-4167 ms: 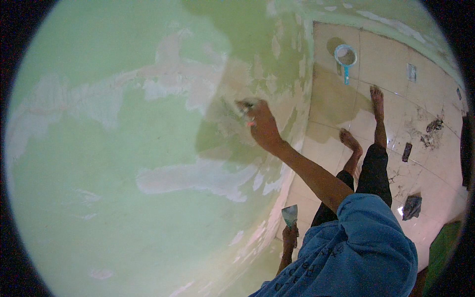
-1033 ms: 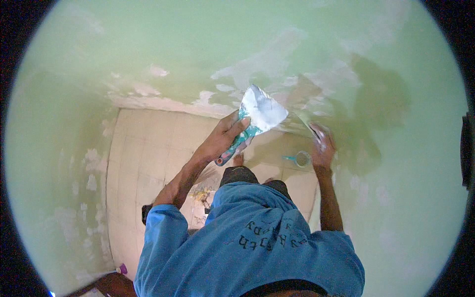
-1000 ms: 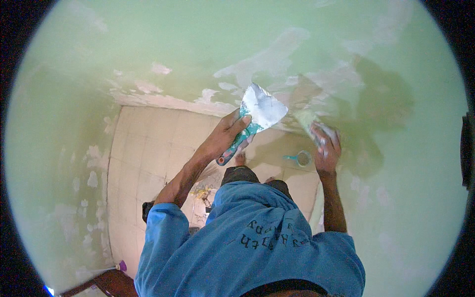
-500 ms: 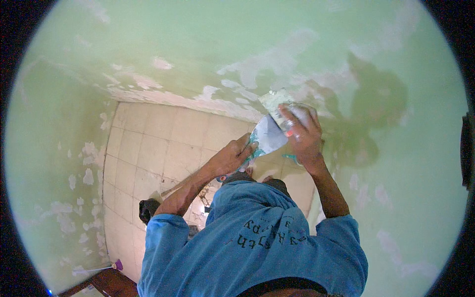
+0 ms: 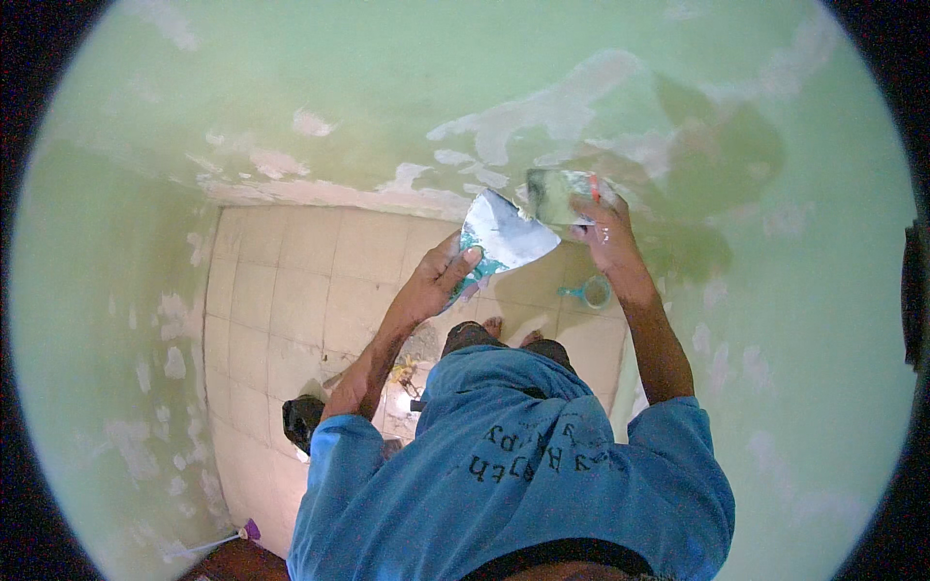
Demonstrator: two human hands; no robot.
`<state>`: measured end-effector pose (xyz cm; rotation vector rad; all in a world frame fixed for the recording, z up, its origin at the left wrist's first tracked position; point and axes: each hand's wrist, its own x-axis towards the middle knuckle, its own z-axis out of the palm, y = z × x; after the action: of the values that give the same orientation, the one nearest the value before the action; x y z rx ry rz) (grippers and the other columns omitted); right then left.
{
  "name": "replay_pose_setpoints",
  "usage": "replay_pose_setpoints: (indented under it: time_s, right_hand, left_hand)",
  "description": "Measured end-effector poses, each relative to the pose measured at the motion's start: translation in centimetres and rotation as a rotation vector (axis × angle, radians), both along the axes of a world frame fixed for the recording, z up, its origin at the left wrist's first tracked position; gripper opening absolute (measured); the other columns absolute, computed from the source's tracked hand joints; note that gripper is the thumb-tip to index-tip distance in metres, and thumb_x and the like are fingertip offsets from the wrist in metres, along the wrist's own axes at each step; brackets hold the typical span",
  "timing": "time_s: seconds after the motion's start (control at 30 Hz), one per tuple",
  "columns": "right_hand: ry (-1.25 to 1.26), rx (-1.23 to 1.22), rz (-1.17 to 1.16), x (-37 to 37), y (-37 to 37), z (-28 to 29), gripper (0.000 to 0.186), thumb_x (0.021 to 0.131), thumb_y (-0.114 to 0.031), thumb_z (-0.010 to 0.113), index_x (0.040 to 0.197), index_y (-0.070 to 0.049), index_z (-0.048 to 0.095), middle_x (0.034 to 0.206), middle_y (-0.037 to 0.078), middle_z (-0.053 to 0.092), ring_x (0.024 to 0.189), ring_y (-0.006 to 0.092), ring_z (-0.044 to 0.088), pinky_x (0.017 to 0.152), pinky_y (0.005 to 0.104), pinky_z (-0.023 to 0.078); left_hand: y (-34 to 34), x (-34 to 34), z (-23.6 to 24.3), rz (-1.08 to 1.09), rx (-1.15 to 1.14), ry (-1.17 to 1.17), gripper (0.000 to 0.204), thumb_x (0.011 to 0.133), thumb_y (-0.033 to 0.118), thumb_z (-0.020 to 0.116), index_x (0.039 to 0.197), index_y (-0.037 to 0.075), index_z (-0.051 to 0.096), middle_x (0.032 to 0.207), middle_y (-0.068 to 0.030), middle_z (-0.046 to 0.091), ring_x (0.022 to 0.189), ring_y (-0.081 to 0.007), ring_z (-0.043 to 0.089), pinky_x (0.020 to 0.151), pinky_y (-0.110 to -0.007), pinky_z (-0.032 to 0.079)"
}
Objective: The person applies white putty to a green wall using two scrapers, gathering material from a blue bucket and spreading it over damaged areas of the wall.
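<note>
You reach forward, your left hand [image 5: 436, 279] wrapped round a white-bladed putty knife [image 5: 506, 234] with teal patches, your right hand [image 5: 610, 232] gripping a scraper [image 5: 556, 198] smeared greenish-grey.

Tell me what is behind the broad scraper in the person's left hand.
Past the edges of the scraper, held in the left hand, the tiled floor and the patchy green wall show. What it directly covers cannot be seen.
</note>
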<state>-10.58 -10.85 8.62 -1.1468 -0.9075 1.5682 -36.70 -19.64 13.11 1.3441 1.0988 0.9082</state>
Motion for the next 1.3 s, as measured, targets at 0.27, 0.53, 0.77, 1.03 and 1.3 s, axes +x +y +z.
replay_pose_setpoints:
  time_s: [0.27, 0.53, 0.77, 1.03, 1.3]
  right_hand:
    - [-1.07, 1.244, 0.054, 0.0, -8.6, 3.3, 0.027, 0.078, -0.016, 0.06, 0.105, -0.009, 0.062, 0.107, 0.006, 0.061, 0.095, 0.0227, 0.057, 0.08, 0.0366, 0.045]
    - [-1.164, 1.368, 0.064, -5.7, -4.5, 4.6, 0.039, 0.073, -0.015, 0.058, 0.112, -0.016, 0.062, 0.117, 0.002, 0.059, 0.107, 0.0223, 0.053, 0.088, 0.0398, 0.042]
    - [-0.82, 0.796, -0.084, -1.3, -6.9, 8.2, 0.029, 0.075, -0.012, 0.059, 0.103, -0.013, 0.067, 0.104, 0.006, 0.064, 0.098, 0.025, 0.057, 0.094, 0.0425, 0.04]
    - [-0.358, -0.131, -0.437, 14.2, -21.8, -3.7, 0.032, 0.081, -0.016, 0.062, 0.106, -0.002, 0.05, 0.096, 0.009, 0.056, 0.084, 0.0223, 0.057, 0.071, 0.0375, 0.048]
    - [-0.726, -0.433, -0.579, 13.9, -32.8, -23.3, 0.031, 0.081, -0.019, 0.06, 0.105, -0.002, 0.051, 0.095, 0.011, 0.058, 0.083, 0.0257, 0.058, 0.07, 0.0396, 0.049]
  left_hand:
    - [-1.4, 0.1, 0.0, 0.088, -0.206, -0.07, 0.032, 0.094, 0.036, 0.043, 0.104, 0.006, 0.05, 0.072, -0.0033, 0.056, 0.054, -0.0084, 0.049, 0.048, -0.023, 0.04]
    - [-1.6, -0.2, -1.5, -0.022, -0.16, 0.13, 0.043, 0.094, 0.036, 0.041, 0.117, -0.001, 0.045, 0.089, -0.0169, 0.06, 0.08, -0.0255, 0.056, 0.075, -0.035, 0.043]
    - [-2.4, -5.4, -6.6, 0.126, -0.196, 0.353, 0.039, 0.095, 0.034, 0.038, 0.114, 0.0, 0.043, 0.073, -0.0164, 0.061, 0.062, -0.0271, 0.059, 0.06, -0.039, 0.047]
    - [-4.0, -8.6, -12.4, 0.194, -0.259, 0.383, 0.038, 0.095, 0.036, 0.038, 0.109, 0.001, 0.045, 0.076, -0.0147, 0.062, 0.062, -0.0211, 0.059, 0.06, -0.036, 0.048]
    - [0.4, -10.3, -17.4, -0.054, -0.109, 0.263, 0.037, 0.096, 0.034, 0.038, 0.109, 0.0, 0.046, 0.079, -0.0107, 0.06, 0.067, -0.0182, 0.058, 0.064, -0.033, 0.049]
